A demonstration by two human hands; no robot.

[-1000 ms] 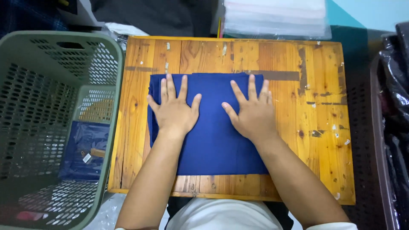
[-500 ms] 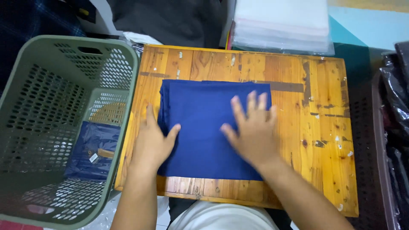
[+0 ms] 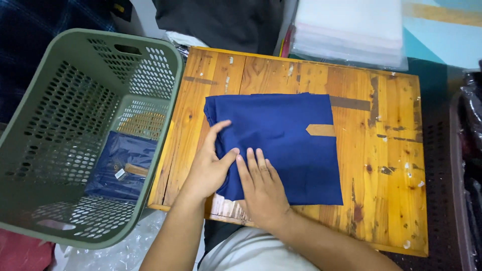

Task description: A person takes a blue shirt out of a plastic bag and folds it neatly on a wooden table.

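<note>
Hands met at the near left corner of a folded blue cloth (image 3: 281, 145) that lay flat on a small wooden table (image 3: 386, 165), roughly at the table's middle and a little toward its left side. The left hand (image 3: 211, 163) rested at the cloth's left edge, its fingers curled over the raised fold there and its thumb pointing right onto the fabric, so it appeared to be pinching that edge rather than lying slack. The right hand (image 3: 261, 188) lay palm down on the cloth just to the right of the left hand, fingers straight and spread a little, pressing flat and gripping nothing; its index finger touched the left thumb. A small brown tab (image 3: 321, 130) showed on the cloth's right half, toward its far edge. Left of the table, touching or nearly touching its edge, stood a green perforated laundry basket (image 3: 65, 125), and in the bottom of it lay a dark blue packet in clear wrap (image 3: 120, 168) with a small tag. Beyond the table's far edge sat a stack of clear plastic bags (image 3: 349, 30), and to the left of that stack, a dark garment (image 3: 221, 22). Right of the table, black plastic-wrapped bundles (image 3: 472, 125) lined the edge of view.
</note>
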